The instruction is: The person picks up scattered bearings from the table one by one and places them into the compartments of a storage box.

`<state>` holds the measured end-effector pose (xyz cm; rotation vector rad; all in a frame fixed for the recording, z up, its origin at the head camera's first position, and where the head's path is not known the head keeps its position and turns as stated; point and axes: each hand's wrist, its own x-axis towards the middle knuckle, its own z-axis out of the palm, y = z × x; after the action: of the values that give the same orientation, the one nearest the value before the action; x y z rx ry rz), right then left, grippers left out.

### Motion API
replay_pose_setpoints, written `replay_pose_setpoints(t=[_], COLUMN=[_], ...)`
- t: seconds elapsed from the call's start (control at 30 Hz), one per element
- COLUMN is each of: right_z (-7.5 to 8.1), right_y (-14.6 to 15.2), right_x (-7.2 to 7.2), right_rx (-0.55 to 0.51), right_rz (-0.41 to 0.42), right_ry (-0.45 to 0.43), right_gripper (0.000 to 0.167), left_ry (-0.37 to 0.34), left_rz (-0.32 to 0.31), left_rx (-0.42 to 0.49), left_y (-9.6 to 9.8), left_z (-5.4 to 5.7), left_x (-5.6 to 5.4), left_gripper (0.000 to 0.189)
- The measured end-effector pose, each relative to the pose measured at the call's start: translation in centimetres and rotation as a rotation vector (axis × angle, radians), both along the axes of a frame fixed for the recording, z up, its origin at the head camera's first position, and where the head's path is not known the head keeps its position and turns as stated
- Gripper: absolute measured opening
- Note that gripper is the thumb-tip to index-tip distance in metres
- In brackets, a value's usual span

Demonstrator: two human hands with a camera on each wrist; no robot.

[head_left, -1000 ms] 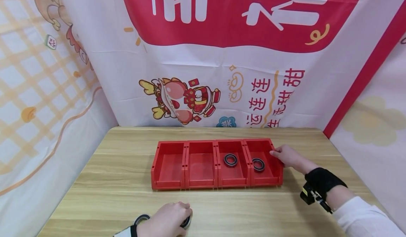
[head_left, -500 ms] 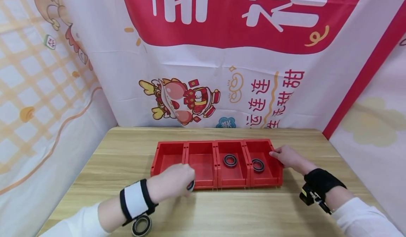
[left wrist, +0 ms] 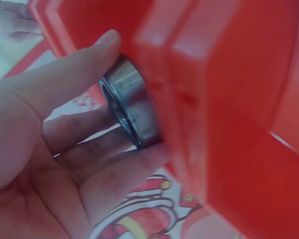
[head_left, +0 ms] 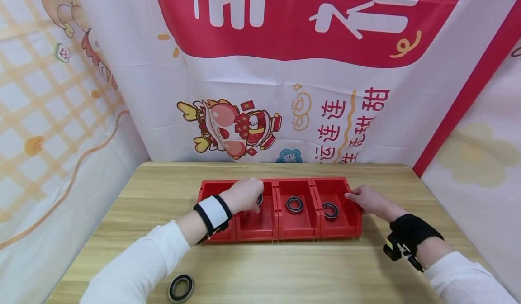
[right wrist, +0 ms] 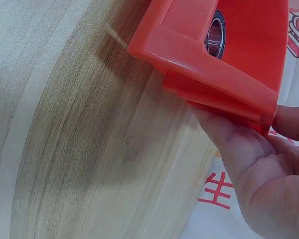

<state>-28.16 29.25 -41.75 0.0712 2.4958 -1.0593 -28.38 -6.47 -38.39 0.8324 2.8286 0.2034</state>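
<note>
My left hand (head_left: 244, 194) pinches a ball bearing (left wrist: 134, 102) between thumb and fingers, over the second red bin from the left (head_left: 256, 232). In the left wrist view the bearing's steel rim faces the bin wall; whether they touch I cannot tell. At the right end of the row, my right hand (head_left: 372, 201) grips the side wall of the last bin (right wrist: 209, 69), thumb on the rim and fingers outside. That bin holds one bearing (head_left: 330, 211), lying flat at its left side. Another bearing (head_left: 295, 205) lies in the third bin (head_left: 299, 234).
One loose bearing (head_left: 181, 288) lies on the wooden table (head_left: 285, 277) near the front left. The leftmost bin (head_left: 221, 236) is partly hidden by my left forearm. A printed cloth (head_left: 244, 78) hangs behind the table's back edge.
My left hand has carried the bearing from the front of the table up and forward over the second bin. The loose bearing at front left is now uncovered. My right hand stays put.
</note>
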Motion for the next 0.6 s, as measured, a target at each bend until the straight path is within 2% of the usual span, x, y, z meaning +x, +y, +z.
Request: replay_pose_setpoints(t=[0.13, 0.4, 0.6], right_z=[-0.1, -0.1, 0.0], right_y=[0.0, -0.1, -0.1], right_x=[-0.1, -0.1, -0.1], right_rx=[-0.005, -0.002, -0.009], right_rz=[0.010, 0.003, -0.003], right_ry=[-0.003, -0.004, -0.006], right_gripper=[0.035, 0.034, 0.034], left_ry=[-0.051, 0.003, 0.020], left_rz=[0.033, -0.010, -0.012], left_rx=[0.035, 0.049, 0.023], left_y=[0.4, 0.4, 0.4], left_z=[-1.7, -4.9, -5.6], left_x=[-1.2, -1.7, -1.7], left_gripper=[0.023, 0.021, 0.021])
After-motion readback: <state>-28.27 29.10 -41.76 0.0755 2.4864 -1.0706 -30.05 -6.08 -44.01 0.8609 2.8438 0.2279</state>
